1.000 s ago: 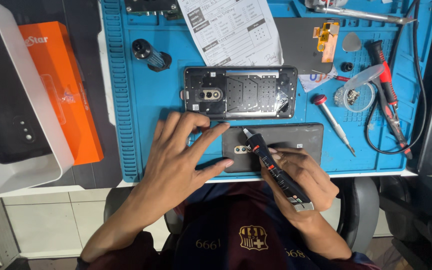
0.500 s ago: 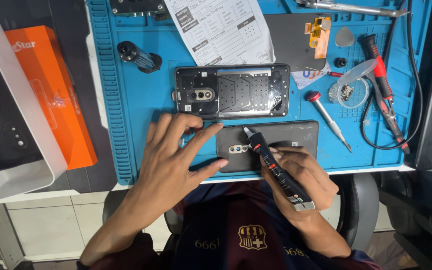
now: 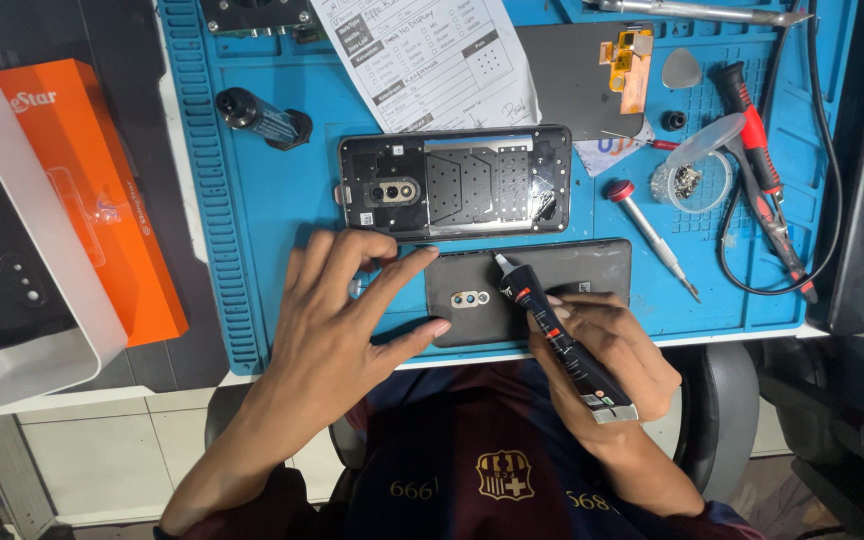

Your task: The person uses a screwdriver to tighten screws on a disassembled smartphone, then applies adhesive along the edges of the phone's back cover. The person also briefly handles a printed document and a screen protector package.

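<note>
Screwdriver [image 3: 562,335], black and pen-shaped, is held slantwise in the right hand [image 3: 602,350], fingers closed around its barrel, tip resting at the upper edge of the dark back cover [image 3: 592,275] near the mat's [image 3: 252,220] front edge. Left hand [image 3: 337,320] is spread flat and holds nothing; its fingertips are pressed beside the cover. Beyond lies the opened phone [image 3: 452,183], its inner plate exposed. For a clean result, the tool is best kept steady and the cover pinned firmly. Farther off, a printed sheet [image 3: 422,60] is seen.
</note>
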